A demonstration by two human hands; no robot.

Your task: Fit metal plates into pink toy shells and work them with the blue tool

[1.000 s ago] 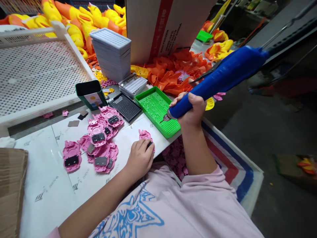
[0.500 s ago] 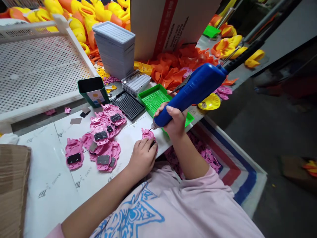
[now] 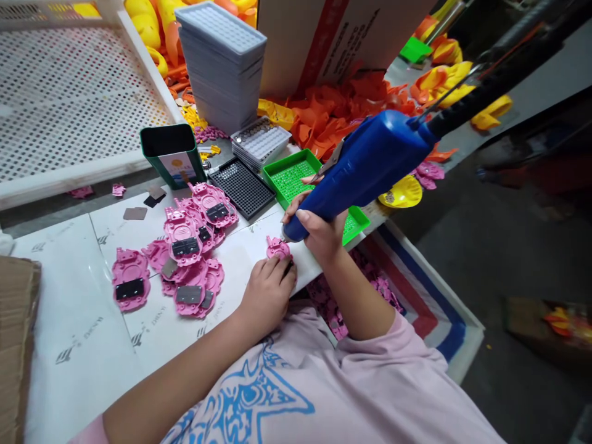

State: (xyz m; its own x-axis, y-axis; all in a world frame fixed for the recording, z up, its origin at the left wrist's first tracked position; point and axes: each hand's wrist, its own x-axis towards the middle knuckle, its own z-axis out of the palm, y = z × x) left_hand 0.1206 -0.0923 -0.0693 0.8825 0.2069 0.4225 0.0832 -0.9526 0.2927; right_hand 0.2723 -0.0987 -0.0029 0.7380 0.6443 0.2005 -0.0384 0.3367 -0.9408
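My right hand (image 3: 324,231) is wrapped round a blue electric screwdriver (image 3: 361,166), its nose pointing down and left. The nose is just right of a pink plastic housing (image 3: 277,246) on the white work surface; whether the tip touches it I cannot tell. With fingers curled over it, my left hand (image 3: 269,287) holds that housing down and covers most of it. To the left lies a heap of similar pink housings (image 3: 185,231) fitted with black or grey plates. A single pink housing (image 3: 131,280) lies apart from the heap.
Behind the housings stand a dark green tin (image 3: 171,154), a black perforated tray (image 3: 243,185), a green tray (image 3: 291,176) and a tall stack of pale trays (image 3: 224,68). A yellow bowl (image 3: 402,192) sits at the right edge. A cardboard flap (image 3: 18,345) is at left.
The screwdriver's nose has shifted slightly and sits just off the right side of the pink housing. My left hand keeps its hold. The whole view has shifted a little.
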